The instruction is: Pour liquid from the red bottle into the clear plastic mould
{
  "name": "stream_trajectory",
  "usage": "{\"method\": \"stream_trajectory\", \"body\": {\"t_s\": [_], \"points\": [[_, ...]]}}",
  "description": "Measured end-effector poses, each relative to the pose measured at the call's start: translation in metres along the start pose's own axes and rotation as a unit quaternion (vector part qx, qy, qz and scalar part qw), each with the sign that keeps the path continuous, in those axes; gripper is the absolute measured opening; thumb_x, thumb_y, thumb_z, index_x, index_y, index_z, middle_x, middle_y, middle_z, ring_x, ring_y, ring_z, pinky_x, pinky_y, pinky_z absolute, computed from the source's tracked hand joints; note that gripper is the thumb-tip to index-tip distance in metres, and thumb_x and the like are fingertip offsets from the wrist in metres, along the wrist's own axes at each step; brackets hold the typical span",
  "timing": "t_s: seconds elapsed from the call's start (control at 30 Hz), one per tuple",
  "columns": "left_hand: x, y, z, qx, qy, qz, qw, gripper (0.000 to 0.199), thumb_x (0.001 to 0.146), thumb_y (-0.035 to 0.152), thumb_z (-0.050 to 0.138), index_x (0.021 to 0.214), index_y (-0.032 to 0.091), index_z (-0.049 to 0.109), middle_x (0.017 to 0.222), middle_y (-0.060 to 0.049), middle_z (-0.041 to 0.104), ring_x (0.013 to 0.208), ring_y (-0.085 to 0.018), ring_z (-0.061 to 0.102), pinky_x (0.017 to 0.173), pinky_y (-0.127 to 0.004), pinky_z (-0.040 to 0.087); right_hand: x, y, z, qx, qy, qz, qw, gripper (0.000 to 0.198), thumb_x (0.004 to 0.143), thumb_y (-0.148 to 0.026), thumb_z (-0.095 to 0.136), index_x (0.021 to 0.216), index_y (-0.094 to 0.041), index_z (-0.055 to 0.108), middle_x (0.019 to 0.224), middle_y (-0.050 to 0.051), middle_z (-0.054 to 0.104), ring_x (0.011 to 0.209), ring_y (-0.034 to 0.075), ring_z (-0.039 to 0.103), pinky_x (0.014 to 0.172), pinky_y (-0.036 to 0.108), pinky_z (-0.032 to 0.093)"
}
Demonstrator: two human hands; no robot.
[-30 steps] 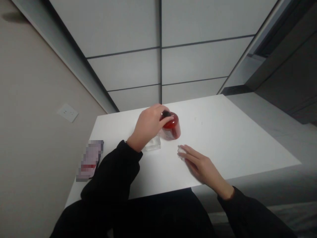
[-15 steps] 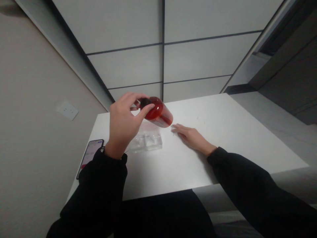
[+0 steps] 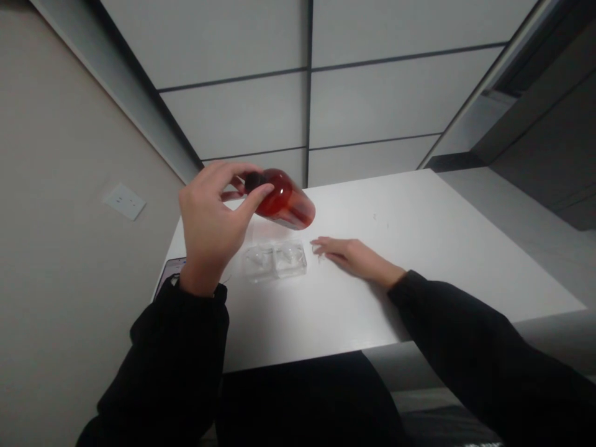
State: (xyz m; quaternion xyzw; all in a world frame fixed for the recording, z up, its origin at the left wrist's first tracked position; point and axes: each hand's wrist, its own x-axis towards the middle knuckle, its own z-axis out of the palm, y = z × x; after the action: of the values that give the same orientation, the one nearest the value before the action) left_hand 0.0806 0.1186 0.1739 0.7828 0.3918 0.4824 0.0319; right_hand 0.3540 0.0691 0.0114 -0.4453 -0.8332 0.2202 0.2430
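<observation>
My left hand (image 3: 212, 214) is closed around the neck and black cap (image 3: 254, 180) of a red see-through bottle (image 3: 291, 202). The bottle is tilted on its side above the table, cap toward my palm and base pointing right. Below it lies a clear plastic box (image 3: 291, 271) with two compartments, each holding something clear that I cannot make out. My right hand (image 3: 356, 256) rests low on the table to the right of the box, fingers stretched out. By its fingertips is a small clear piece (image 3: 320, 258), too faint to name.
The white table (image 3: 326, 316) stands against panelled sliding doors (image 3: 372, 102). A phone (image 3: 171, 268) lies at the table's left edge, partly hidden by my left sleeve. Tiny bits (image 3: 375, 217) lie toward the back right. A socket (image 3: 125, 201) is on the left wall.
My left hand has moved a little left and up with the bottle, showing more of the clear box. The right hand has shifted slightly left, closer to the box.
</observation>
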Motion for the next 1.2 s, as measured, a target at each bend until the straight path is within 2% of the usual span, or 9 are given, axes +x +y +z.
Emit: {"method": "stream_trajectory", "body": {"t_s": [0.1, 0.33, 0.47, 0.63, 0.73, 0.87, 0.97, 1.1, 1.2], "points": [[-0.001, 0.000, -0.004, 0.009, -0.004, 0.002, 1.000, 0.012, 0.092, 0.033, 0.081, 0.103, 0.030, 0.078, 0.103, 0.001, 0.077, 0.083, -0.018, 0.069, 0.072, -0.032, 0.064, 0.011, 0.008, 0.001, -0.009, 0.021, 0.009, 1.000, 0.033, 0.108, -0.014, 0.047, 0.125, -0.017, 0.075, 0.151, 0.012, 0.067, 0.145, 0.030, 0.059, 0.120, 0.052, 0.052], [0.000, -0.002, -0.007, 0.014, -0.011, 0.009, 1.000, 0.014, 0.093, 0.038, 0.080, 0.105, 0.031, 0.077, 0.103, 0.003, 0.077, 0.085, -0.019, 0.069, 0.073, -0.038, 0.065, -0.033, -0.035, 0.024, 0.012, -0.053, -0.085, 0.995, 0.034, 0.109, -0.014, 0.048, 0.129, -0.023, 0.074, 0.152, 0.005, 0.067, 0.148, 0.021, 0.056, 0.122, 0.042, 0.051], [-0.001, 0.000, -0.006, 0.006, -0.015, 0.008, 1.000, 0.012, 0.093, 0.038, 0.079, 0.104, 0.032, 0.077, 0.104, 0.003, 0.078, 0.085, -0.020, 0.069, 0.075, -0.039, 0.064, -0.016, 0.004, 0.003, -0.012, -0.006, -0.026, 1.000, 0.031, 0.106, -0.017, 0.054, 0.124, -0.028, 0.076, 0.148, -0.001, 0.070, 0.141, 0.021, 0.063, 0.121, 0.041, 0.052], [-0.005, 0.000, -0.006, 0.001, -0.016, 0.010, 1.000, 0.012, 0.092, 0.036, 0.080, 0.103, 0.032, 0.077, 0.103, 0.001, 0.078, 0.087, -0.021, 0.072, 0.077, -0.040, 0.064, 0.006, 0.056, -0.028, -0.055, 0.091, 0.075, 0.992, 0.037, 0.105, -0.013, 0.046, 0.129, -0.016, 0.073, 0.151, 0.016, 0.066, 0.143, 0.036, 0.061, 0.119, 0.064, 0.049], [-0.007, -0.004, -0.006, 0.003, -0.010, 0.014, 1.000, 0.012, 0.093, 0.035, 0.080, 0.104, 0.031, 0.077, 0.102, 0.000, 0.078, 0.089, -0.022, 0.073, 0.078, -0.040, 0.063, -0.017, 0.024, -0.011, -0.046, 0.056, 0.047, 0.996, 0.035, 0.106, -0.016, 0.049, 0.132, -0.022, 0.073, 0.153, 0.008, 0.066, 0.147, 0.028, 0.058, 0.123, 0.052, 0.049], [-0.010, -0.010, -0.004, 0.004, -0.006, 0.014, 1.000, 0.012, 0.092, 0.034, 0.081, 0.104, 0.030, 0.078, 0.102, 0.000, 0.079, 0.086, -0.022, 0.073, 0.077, -0.039, 0.064, -0.066, -0.055, 0.031, 0.059, -0.061, -0.096, 0.992, 0.046, 0.108, -0.010, 0.047, 0.147, -0.027, 0.064, 0.159, 0.003, 0.059, 0.155, 0.019, 0.046, 0.129, 0.043, 0.042], [-0.011, -0.012, -0.004, 0.004, -0.011, 0.012, 1.000, 0.013, 0.092, 0.034, 0.082, 0.104, 0.031, 0.078, 0.102, 0.000, 0.079, 0.086, -0.022, 0.073, 0.077, -0.039, 0.065, -0.078, -0.075, 0.040, 0.105, -0.107, -0.138, 0.979, 0.051, 0.107, -0.008, 0.049, 0.149, -0.033, 0.063, 0.160, -0.001, 0.059, 0.156, 0.017, 0.044, 0.130, 0.039, 0.041], [-0.013, -0.012, -0.011, 0.016, -0.021, 0.013, 1.000, 0.011, 0.093, 0.035, 0.080, 0.104, 0.033, 0.078, 0.101, 0.000, 0.078, 0.087, -0.022, 0.072, 0.078, -0.041, 0.066, -0.044, -0.014, 0.005, 0.013, -0.045, -0.052, 0.998, 0.043, 0.107, -0.015, 0.051, 0.139, -0.037, 0.070, 0.155, -0.006, 0.063, 0.144, 0.017, 0.060, 0.122, 0.040, 0.050], [-0.015, -0.013, -0.020, 0.026, -0.021, 0.014, 0.999, 0.010, 0.095, 0.037, 0.079, 0.105, 0.033, 0.077, 0.100, 0.001, 0.077, 0.086, -0.022, 0.072, 0.078, -0.042, 0.066, -0.010, 0.053, -0.033, -0.060, 0.063, 0.060, 0.994, 0.037, 0.108, -0.019, 0.046, 0.132, -0.025, 0.074, 0.153, 0.007, 0.065, 0.142, 0.028, 0.063, 0.122, 0.055, 0.049]]}}
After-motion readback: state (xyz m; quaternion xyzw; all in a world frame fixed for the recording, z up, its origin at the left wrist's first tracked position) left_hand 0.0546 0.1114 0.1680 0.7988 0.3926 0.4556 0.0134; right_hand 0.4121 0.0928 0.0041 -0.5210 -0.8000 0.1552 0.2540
